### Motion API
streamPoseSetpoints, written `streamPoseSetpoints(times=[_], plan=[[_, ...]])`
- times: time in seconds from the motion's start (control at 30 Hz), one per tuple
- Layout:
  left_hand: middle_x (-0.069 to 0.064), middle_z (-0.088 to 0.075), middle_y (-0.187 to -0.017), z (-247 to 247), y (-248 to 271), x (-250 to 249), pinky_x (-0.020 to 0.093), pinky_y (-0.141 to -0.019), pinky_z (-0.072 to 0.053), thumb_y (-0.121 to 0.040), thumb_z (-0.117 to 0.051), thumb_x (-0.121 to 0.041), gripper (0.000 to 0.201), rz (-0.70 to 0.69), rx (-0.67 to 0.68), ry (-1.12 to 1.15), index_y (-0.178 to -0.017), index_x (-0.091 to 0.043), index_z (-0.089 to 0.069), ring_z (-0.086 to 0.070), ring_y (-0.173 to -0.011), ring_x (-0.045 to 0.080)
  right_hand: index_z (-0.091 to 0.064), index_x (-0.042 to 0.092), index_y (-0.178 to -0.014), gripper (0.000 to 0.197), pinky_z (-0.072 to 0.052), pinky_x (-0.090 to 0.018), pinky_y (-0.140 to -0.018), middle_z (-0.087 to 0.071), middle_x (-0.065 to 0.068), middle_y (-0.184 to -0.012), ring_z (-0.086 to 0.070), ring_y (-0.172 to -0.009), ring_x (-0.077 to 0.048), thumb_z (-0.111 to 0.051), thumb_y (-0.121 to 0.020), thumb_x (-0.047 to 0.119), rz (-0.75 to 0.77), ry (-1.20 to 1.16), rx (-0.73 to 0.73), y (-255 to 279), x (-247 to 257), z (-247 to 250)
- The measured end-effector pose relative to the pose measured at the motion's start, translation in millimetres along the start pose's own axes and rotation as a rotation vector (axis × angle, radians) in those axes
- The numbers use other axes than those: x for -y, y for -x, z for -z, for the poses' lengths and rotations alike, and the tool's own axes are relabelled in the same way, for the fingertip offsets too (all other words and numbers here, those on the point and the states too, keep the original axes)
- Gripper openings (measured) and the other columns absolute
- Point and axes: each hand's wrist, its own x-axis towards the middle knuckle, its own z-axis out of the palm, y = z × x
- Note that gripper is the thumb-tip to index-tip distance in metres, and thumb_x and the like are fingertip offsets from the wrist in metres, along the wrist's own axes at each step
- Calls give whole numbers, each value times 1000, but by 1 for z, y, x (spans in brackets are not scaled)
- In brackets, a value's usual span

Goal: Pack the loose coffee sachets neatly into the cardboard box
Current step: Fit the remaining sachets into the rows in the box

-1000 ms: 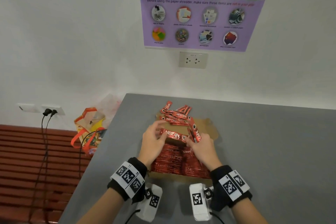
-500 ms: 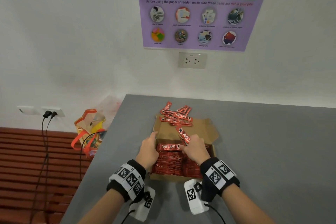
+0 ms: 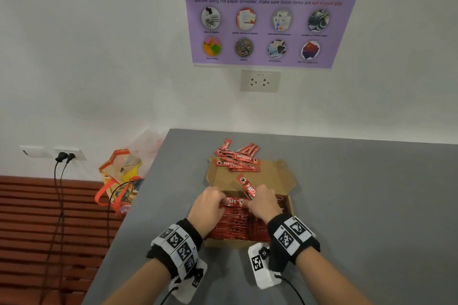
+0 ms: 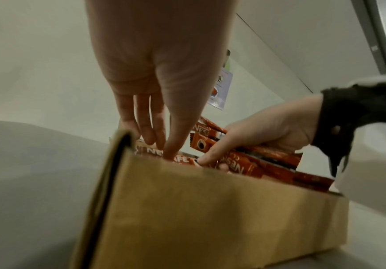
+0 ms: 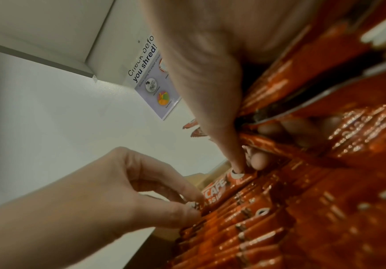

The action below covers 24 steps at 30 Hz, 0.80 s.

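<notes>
An open cardboard box (image 3: 289, 208) (image 4: 210, 209) sits on the grey table, its lid flap (image 3: 272, 178) folded back. Rows of red Nescafe sachets (image 3: 235, 226) (image 5: 256, 227) fill it. One sachet (image 3: 234, 202) (image 4: 180, 160) (image 5: 222, 185) lies crosswise at the far end of the rows. My left hand (image 3: 218, 202) (image 4: 160, 147) (image 5: 187, 203) pinches its left end. My right hand (image 3: 250, 203) (image 4: 210, 158) (image 5: 245, 163) presses its right end with thumb and forefinger while its curled fingers grip a bundle of sachets (image 3: 247, 187) (image 4: 203, 143) (image 5: 325, 91). Loose sachets (image 3: 238, 158) lie piled past the lid.
The table (image 3: 359, 205) ends in an edge just left of the box. Below that edge stand a colourful bag (image 3: 121, 176), a slatted wooden bench (image 3: 37, 218) and hanging black cables (image 3: 59, 193). A wall with a socket (image 3: 260, 81) closes the far side.
Both hands have come back from the lid into the box. The crosswise sachet now lies on the packed rows, and my left hand has closed in on its left end.
</notes>
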Motion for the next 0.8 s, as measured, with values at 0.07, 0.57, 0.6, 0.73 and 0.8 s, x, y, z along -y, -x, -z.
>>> streamPoseSetpoints(times=[0.07, 0.57, 0.6, 0.73, 0.8], plan=[[3, -62, -106, -3, -1, -1, 27, -86, -44, -84, -52, -5, 21, 0, 23, -17, -94, -11, -69, -55, -101, 18, -53, 7, -100, 34, -53, -39, -83, -60, -13, -104, -63, -91, -28, -71, -82, 29, 0, 4, -11, 0, -1, -1], [6, -64, -103, 23, -12, -4, 9, -76, -38, -90, -50, -1, 24, 87, -211, 214, -104, -6, -68, -57, -86, 10, -58, 9, -92, 25, -42, -18, -52, -60, -6, -92, -55, -70, -14, -70, -82, 29, 108, -40, -50, 3, -7, 18], [4, -65, -103, 28, -13, -6, 7, -73, -39, -90, -52, -3, 23, 108, -228, 267, -106, -7, -67, -56, -82, 6, -59, 10, -91, 27, -41, -18, -53, -61, -6, -93, -56, -72, -14, -71, -80, 31, 124, -43, -40, 3, -8, 17], [-6, -67, -92, 35, -8, -26, 6, -65, -46, -89, -60, -13, 21, 54, -61, 533, -108, -20, -61, -62, -66, -4, -64, 15, -90, 29, -50, -26, -71, -65, -1, -89, -61, -81, -16, -76, -74, 36, 261, -51, 29, 7, -3, 3], [-6, -69, -86, 32, -5, -32, 14, -68, -50, -87, -62, -11, 13, 62, -47, 639, -95, -21, -61, -66, -68, 0, -67, 18, -89, 28, -50, -27, -74, -68, 3, -86, -63, -83, -15, -78, -70, 36, 325, -76, 33, 10, 2, -2]])
